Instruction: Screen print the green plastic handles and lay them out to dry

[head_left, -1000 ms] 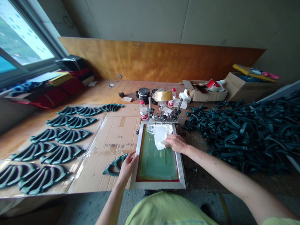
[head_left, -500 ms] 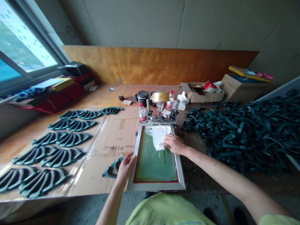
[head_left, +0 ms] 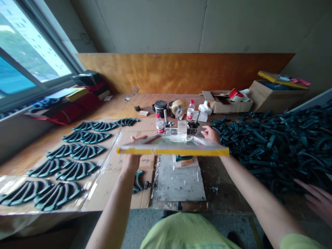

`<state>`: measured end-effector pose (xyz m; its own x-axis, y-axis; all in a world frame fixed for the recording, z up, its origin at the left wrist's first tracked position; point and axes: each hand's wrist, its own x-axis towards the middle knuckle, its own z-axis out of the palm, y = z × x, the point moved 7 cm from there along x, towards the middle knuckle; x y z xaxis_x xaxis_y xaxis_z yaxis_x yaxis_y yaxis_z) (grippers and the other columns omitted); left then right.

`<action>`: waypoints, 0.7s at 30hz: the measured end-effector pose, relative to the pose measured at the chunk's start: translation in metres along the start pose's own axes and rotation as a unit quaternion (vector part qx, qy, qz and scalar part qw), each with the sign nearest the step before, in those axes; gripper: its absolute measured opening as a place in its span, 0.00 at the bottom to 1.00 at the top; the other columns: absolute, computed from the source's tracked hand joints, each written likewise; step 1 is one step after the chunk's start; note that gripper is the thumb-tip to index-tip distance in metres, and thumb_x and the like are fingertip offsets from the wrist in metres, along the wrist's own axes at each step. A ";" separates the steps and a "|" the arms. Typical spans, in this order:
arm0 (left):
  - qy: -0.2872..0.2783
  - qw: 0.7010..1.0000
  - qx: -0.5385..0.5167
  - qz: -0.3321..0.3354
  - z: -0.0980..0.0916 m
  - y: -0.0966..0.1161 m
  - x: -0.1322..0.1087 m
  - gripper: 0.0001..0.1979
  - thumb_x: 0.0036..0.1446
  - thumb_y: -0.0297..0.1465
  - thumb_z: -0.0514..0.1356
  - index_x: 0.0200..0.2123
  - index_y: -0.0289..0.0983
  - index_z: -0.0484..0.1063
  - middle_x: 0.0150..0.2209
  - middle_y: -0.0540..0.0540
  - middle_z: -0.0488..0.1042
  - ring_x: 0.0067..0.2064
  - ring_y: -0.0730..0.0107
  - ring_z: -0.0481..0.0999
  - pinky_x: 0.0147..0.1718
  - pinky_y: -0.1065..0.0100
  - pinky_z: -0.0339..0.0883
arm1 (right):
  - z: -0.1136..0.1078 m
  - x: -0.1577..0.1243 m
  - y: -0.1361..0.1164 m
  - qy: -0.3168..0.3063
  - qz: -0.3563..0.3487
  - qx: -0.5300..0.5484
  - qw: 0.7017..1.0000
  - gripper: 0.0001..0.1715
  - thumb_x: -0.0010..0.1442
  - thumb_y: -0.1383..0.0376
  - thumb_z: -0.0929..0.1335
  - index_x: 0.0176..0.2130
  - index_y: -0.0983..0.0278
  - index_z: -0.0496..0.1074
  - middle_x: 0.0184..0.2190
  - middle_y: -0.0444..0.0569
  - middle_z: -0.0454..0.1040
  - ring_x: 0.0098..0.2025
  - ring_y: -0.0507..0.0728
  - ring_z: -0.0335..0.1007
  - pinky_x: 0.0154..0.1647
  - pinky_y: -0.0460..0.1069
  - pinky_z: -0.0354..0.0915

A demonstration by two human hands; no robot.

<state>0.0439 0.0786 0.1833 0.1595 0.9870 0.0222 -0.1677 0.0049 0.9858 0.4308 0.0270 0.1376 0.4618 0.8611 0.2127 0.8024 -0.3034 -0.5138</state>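
Head view, hands point(head_left: 131, 157) point(head_left: 210, 134) spread apart, holding tilted silkscreen frame point(head_left: 171, 149) (yellow-edged)

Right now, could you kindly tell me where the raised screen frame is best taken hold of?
I would take the screen frame from the near side, at both ends of its yellow-taped front edge, as the left hand and right hand do. The far edge appears held at the clamps, so the front edge stands free and tilted up.
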 end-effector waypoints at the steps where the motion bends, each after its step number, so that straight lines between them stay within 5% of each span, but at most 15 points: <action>1: -0.011 1.000 -0.021 0.013 0.009 0.011 0.011 0.28 0.54 0.55 0.56 0.39 0.35 0.75 0.30 0.45 0.78 0.30 0.69 0.77 0.29 0.70 0.70 | 0.009 -0.011 0.011 -0.023 0.006 0.010 1.000 0.17 0.63 0.63 0.65 0.50 0.64 0.73 0.37 0.52 0.78 0.40 0.59 0.73 0.44 0.51 0.65; 4: 0.003 0.999 -0.043 0.004 0.023 0.027 0.034 0.26 0.54 0.54 0.57 0.34 0.34 0.71 0.24 0.47 0.76 0.27 0.70 0.76 0.26 0.72 0.68 | 0.053 -0.054 0.012 -0.125 -0.076 0.050 0.988 0.14 0.60 0.63 0.68 0.46 0.63 0.74 0.40 0.51 0.77 0.43 0.58 0.73 0.46 0.51 0.65; 7: 0.046 0.997 -0.054 0.010 0.019 0.019 0.028 0.26 0.54 0.54 0.57 0.39 0.36 0.71 0.26 0.48 0.77 0.27 0.72 0.75 0.27 0.73 0.68 | 0.087 -0.088 -0.009 -0.182 -0.187 0.047 0.964 0.21 0.55 0.67 0.72 0.50 0.60 0.73 0.47 0.49 0.74 0.50 0.58 0.68 0.52 0.53 0.62; 10: 0.028 0.998 -0.032 -0.049 0.019 -0.029 -0.009 0.28 0.53 0.53 0.60 0.45 0.36 0.71 0.28 0.48 0.78 0.26 0.74 0.74 0.26 0.74 0.67 | 0.093 -0.098 -0.024 -0.187 -0.188 0.016 0.964 0.14 0.56 0.70 0.72 0.44 0.61 0.75 0.42 0.48 0.74 0.48 0.57 0.67 0.51 0.52 0.62; 14: -0.109 0.936 0.038 -0.332 0.045 -0.134 -0.091 0.32 0.54 0.52 0.60 0.51 0.32 0.71 0.38 0.36 0.81 0.32 0.63 0.80 0.25 0.68 0.70 | 0.075 -0.126 -0.070 -0.134 -0.241 0.009 0.961 0.06 0.59 0.65 0.72 0.39 0.63 0.75 0.38 0.48 0.72 0.44 0.57 0.65 0.47 0.51 0.62; 18: -0.029 0.926 -0.046 -0.375 0.041 -0.171 -0.125 0.21 0.57 0.46 0.61 0.43 0.35 0.73 0.35 0.40 0.81 0.36 0.61 0.81 0.25 0.70 0.70 | 0.081 -0.183 -0.118 -0.137 -0.424 0.002 0.895 0.09 0.64 0.63 0.66 0.44 0.61 0.75 0.37 0.48 0.73 0.43 0.57 0.64 0.48 0.51 0.60; 21: 0.060 0.931 -0.016 -0.359 -0.013 -0.178 -0.124 0.16 0.58 0.42 0.58 0.36 0.34 0.73 0.29 0.42 0.80 0.31 0.62 0.81 0.24 0.70 0.70 | 0.079 -0.172 -0.077 -0.151 -0.389 -0.025 0.909 0.14 0.66 0.67 0.64 0.49 0.59 0.74 0.38 0.47 0.74 0.43 0.55 0.65 0.46 0.49 0.59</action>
<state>0.0417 -0.0427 0.0029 0.1326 0.7382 -0.6614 -0.0889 0.6735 0.7338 0.2601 -0.0661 0.0750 -0.3707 0.8934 0.2536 0.8614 0.4329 -0.2658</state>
